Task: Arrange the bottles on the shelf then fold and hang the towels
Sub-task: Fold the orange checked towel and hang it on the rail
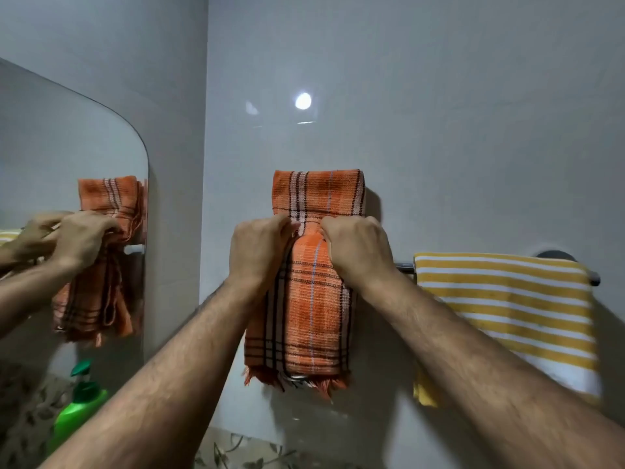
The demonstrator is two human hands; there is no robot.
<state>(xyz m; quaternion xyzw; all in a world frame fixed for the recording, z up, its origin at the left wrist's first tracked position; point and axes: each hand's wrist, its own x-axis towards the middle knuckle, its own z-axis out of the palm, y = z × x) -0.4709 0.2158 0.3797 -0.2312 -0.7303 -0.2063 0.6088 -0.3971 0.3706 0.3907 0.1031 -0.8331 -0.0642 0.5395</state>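
Note:
A folded orange plaid towel [313, 309] hangs against the white wall, with its upper part standing up above my hands and its fringed end hanging below. My left hand [258, 250] grips the towel's left side at about the height of the rail. Close beside it, my right hand [358, 248] grips the right side. A yellow and white striped towel [504, 309] is draped over the chrome towel rail [404, 266] to the right. The rail behind the orange towel is hidden.
A mirror [67, 157] on the left wall reflects my hands and the orange towel. A green pump bottle [76, 411] stands at the lower left. Patterned tiles [236, 451] run along the bottom. The rail's round wall mount [554, 257] shows at the right end.

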